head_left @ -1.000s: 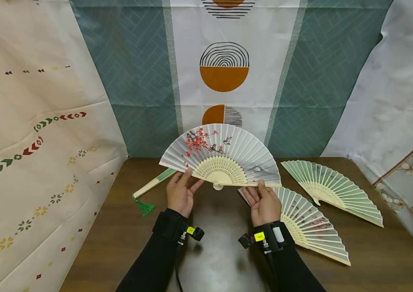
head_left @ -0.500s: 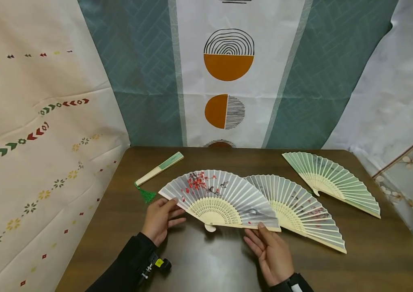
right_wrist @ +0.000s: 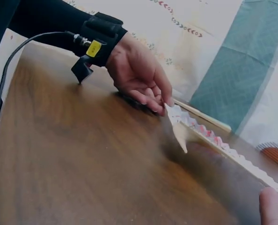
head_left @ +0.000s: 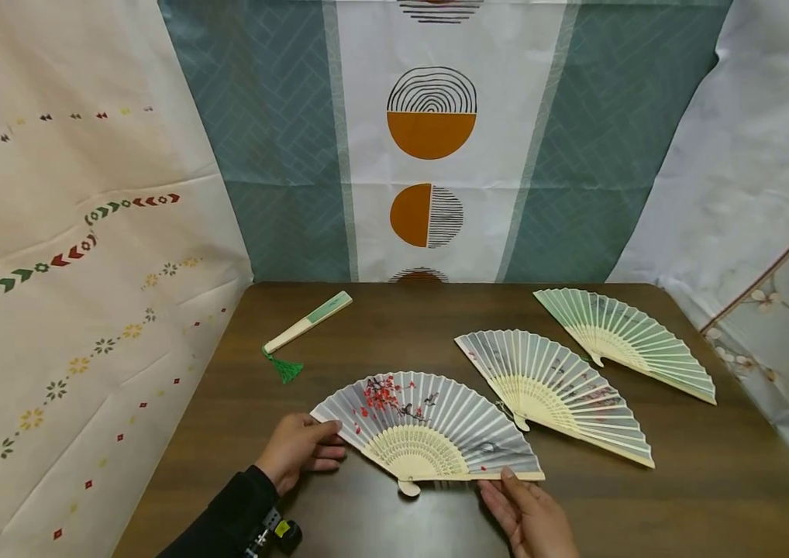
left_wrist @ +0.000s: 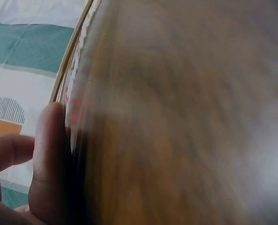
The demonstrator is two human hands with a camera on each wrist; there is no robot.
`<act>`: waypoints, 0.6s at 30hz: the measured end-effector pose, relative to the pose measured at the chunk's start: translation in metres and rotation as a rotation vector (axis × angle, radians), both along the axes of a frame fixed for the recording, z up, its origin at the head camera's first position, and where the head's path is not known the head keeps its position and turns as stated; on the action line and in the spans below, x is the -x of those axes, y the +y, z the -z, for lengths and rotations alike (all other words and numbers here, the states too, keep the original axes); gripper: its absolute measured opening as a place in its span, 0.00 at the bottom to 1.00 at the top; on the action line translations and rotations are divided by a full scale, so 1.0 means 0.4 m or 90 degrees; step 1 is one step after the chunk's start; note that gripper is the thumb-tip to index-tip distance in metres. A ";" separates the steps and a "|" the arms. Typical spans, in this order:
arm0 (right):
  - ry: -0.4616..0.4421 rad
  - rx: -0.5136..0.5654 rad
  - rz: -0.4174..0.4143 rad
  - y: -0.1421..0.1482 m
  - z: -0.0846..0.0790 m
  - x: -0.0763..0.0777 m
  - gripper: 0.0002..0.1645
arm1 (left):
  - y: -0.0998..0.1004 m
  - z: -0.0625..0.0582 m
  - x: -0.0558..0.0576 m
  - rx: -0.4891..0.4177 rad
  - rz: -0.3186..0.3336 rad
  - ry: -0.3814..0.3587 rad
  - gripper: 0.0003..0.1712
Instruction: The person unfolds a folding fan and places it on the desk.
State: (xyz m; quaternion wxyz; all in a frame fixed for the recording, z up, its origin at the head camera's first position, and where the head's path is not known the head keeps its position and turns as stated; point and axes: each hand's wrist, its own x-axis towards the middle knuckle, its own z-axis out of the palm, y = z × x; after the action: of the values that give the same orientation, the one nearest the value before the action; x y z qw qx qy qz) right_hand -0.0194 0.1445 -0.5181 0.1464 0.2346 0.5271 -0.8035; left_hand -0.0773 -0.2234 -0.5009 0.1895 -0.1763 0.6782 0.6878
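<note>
A spread white folding fan (head_left: 429, 411) with red blossoms and pale ribs is held between both hands, low over the table. My left hand (head_left: 302, 451) pinches its left end between thumb and fingers. At the right end, my right hand (head_left: 532, 515) has its thumb on the guard stick and fingers beneath. The left wrist view shows the fan edge-on (left_wrist: 69, 70) beside a thumb. From the right wrist, the left hand (right_wrist: 139, 75) appears across the fan's edge (right_wrist: 223, 147). Whether the fan touches the table cannot be told.
Right of the held fan lies a spread grey-white fan (head_left: 551, 391), with a spread green fan (head_left: 621, 337) behind it. A folded green fan (head_left: 307, 322) with a green tassel (head_left: 287, 370) lies back left on the brown table (head_left: 227, 442). Patterned cloths hang around the table.
The white fan has come down from a raised position toward the table and nearer to the person, both hands still on its ends. The fans lying behind it are now uncovered.
</note>
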 end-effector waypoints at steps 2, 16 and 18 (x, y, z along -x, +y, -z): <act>-0.015 0.007 -0.011 0.013 0.002 -0.003 0.18 | -0.008 0.002 -0.003 0.015 0.035 -0.013 0.15; -0.068 -0.016 -0.145 0.098 0.032 -0.016 0.41 | -0.047 0.003 -0.016 0.044 0.112 -0.043 0.19; -0.072 -0.026 -0.167 0.122 0.055 -0.015 0.33 | -0.050 0.001 -0.017 0.045 0.116 -0.034 0.19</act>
State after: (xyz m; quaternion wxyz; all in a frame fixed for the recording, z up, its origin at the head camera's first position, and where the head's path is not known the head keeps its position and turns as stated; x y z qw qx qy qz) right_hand -0.0135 0.1932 -0.5400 0.2751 0.2112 0.5603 -0.7522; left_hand -0.0706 -0.2435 -0.5014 0.2627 -0.1388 0.7098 0.6387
